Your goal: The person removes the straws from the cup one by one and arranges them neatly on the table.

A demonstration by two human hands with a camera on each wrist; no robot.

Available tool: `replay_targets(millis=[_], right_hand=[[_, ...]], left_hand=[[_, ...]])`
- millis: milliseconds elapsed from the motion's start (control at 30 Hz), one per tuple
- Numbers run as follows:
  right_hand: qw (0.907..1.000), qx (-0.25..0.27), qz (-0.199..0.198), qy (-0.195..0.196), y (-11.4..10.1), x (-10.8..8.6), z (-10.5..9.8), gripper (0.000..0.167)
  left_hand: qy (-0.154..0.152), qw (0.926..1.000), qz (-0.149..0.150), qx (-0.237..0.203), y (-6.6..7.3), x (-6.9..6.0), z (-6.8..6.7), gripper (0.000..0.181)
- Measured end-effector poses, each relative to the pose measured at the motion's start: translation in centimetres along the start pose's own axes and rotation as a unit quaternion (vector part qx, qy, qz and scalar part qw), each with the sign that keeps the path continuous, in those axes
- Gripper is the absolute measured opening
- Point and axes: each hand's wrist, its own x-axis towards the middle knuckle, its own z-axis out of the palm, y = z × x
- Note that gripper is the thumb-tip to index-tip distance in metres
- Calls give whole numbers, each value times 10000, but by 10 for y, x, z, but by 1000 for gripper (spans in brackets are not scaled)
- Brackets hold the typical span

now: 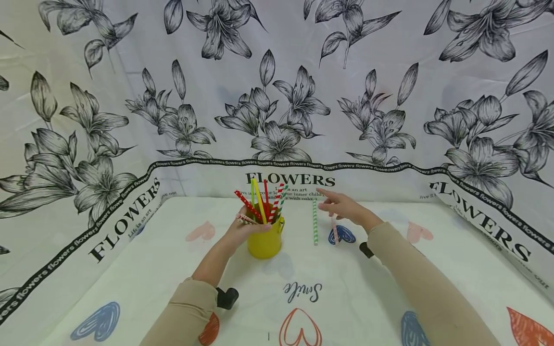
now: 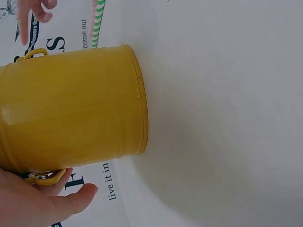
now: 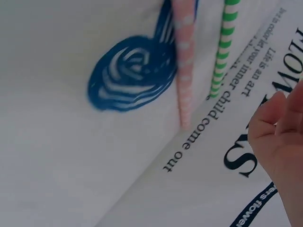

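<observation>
In the head view my left hand [image 1: 242, 233] grips the upper side of a yellow bucket [image 1: 265, 244], thumb across its rim. Several straws [image 1: 261, 202] stick out of the bucket: plain yellow, green and red, dotted and striped. A patterned straw [image 1: 246, 219] lies low by the left fingers; whether they hold it is unclear. The left wrist view shows the left hand [image 2: 42, 201] at a bucket handle [image 2: 49, 178]. My right hand [image 1: 346, 207] hovers with its index finger stretched and nothing held. Near it lie a green-striped straw [image 1: 315, 223] and a pink dotted straw [image 1: 335, 230].
A white tablecloth [image 1: 255, 298] with printed hearts and the word "Smile" covers the table. White flower-printed fabric [image 1: 277, 110] stands behind and at both sides. A black strap piece [image 1: 227, 298] shows at the left wrist, another [image 1: 366, 250] at the right.
</observation>
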Motion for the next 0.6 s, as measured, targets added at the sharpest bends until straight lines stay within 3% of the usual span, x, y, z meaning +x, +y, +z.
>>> replay_targets(millis=[367, 600], right_hand=[[9952, 836, -463, -223, -32, 29, 43, 66], [9894, 1402, -327, 175, -45, 43, 66, 63]], left_hand=[[11, 10000, 17, -67, -1, -2, 1, 82], [50, 10000, -17, -39, -1, -2, 2, 83]])
